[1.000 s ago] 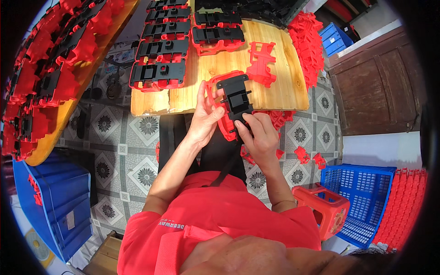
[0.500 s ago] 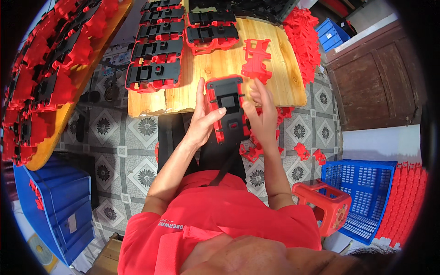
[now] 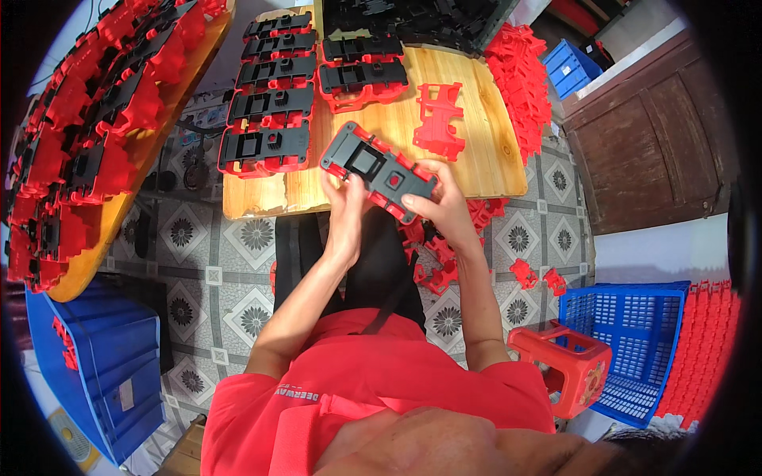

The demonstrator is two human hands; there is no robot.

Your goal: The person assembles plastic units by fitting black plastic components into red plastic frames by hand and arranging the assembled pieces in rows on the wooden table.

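Note:
Between my hands is a red plastic frame with a black plate (image 3: 381, 173) on it, tilted so its left end points up and away over the table's near edge. My left hand (image 3: 346, 208) grips it from below at its near left side, fingers partly hidden under it. My right hand (image 3: 441, 205) is closed on its right end, thumb on top of the black plate. Just beyond lies a bare red frame (image 3: 439, 123) on the wooden table (image 3: 365, 119). Left of it stand rows of similar red and black assemblies (image 3: 266, 147).
A black bin of dark parts (image 3: 421, 22) stands at the table's back, beside a heap of red frames (image 3: 517, 87). More assemblies fill a wooden board (image 3: 119, 214) at left. Red pieces lie on the floor near a red stool (image 3: 567, 365) and blue crate (image 3: 623, 349).
The held assembly has turned from nearly upright to a slant, its far end swinging left. My left hand has shifted lower along its near side; my right hand now grips its right end.

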